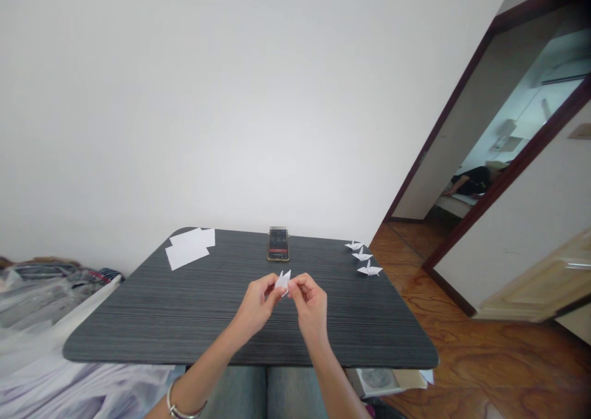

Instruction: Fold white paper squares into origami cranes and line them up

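Between my two hands, above the near middle of the dark table [194, 320], is a small folded white paper [283, 280] with two points sticking up. My left hand [258, 299] pinches its left side between thumb and fingers. On the right side, the thumb and fingers of my right hand [310, 299] close on the paper's lower edge. Three folded paper cranes [370, 270] stand in a row near the table's right edge. Several flat white paper sheets [187, 248] lie overlapping at the far left.
A phone [278, 245] leans upright at the table's back middle, facing me. White wall rises behind the table. Fabric [55, 320] is heaped at the left, and an open box [378, 381] sits below the right front edge. Through the doorway, a person [475, 179] is leaning down.
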`<act>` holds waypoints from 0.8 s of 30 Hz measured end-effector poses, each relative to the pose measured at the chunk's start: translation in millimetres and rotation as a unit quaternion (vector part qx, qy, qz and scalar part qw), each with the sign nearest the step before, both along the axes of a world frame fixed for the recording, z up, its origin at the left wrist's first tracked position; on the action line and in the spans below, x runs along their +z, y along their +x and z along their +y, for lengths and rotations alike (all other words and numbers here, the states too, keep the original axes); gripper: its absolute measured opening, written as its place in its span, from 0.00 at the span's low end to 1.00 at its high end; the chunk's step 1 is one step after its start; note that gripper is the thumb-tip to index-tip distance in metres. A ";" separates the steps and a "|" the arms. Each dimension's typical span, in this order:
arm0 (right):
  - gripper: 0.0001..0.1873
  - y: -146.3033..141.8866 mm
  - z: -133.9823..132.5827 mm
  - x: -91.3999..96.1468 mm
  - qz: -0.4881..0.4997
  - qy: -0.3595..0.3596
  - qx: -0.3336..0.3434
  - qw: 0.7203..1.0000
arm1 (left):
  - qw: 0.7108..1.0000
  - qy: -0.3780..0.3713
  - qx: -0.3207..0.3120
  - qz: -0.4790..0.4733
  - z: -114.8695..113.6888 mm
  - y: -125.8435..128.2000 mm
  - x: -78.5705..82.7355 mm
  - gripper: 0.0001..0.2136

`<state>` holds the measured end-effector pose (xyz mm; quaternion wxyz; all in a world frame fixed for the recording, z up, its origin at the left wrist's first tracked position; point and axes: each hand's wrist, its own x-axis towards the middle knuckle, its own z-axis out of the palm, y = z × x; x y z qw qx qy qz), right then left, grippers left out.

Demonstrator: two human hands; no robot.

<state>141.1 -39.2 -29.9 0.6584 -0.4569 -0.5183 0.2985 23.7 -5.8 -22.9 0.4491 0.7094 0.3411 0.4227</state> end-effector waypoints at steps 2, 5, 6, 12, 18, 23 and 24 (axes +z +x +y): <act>0.09 0.0 0.5 -1.5 0.006 -0.006 0.003 1.000 | 1.000 -0.017 0.003 -0.020 0.4 -0.4 1.9 0.12; 0.07 -0.4 -0.3 -3.3 0.032 -0.003 -0.017 0.999 | 0.994 -0.078 0.004 -0.080 1.7 -0.2 4.5 0.10; 0.07 -0.8 -0.8 -3.5 0.035 0.002 -0.025 0.999 | 0.989 -0.100 0.003 -0.107 2.2 0.3 4.8 0.10; 0.05 -4.2 -3.4 -2.4 0.012 0.006 0.007 1.000 | 0.969 -0.154 0.006 -0.195 4.5 3.7 1.3 0.16; 0.04 -2.3 -1.1 -7.3 0.029 0.003 0.001 1.000 | 0.971 -0.155 0.002 -0.183 2.7 1.2 1.5 0.13; 0.05 0.6 2.8 -11.5 0.046 0.003 -0.001 0.999 | 0.968 -0.158 -0.022 -0.194 0.8 1.5 2.4 0.12; 0.04 1.1 3.2 -11.8 0.051 0.001 0.002 0.999 | 0.967 -0.158 -0.027 -0.196 0.5 1.5 2.0 0.12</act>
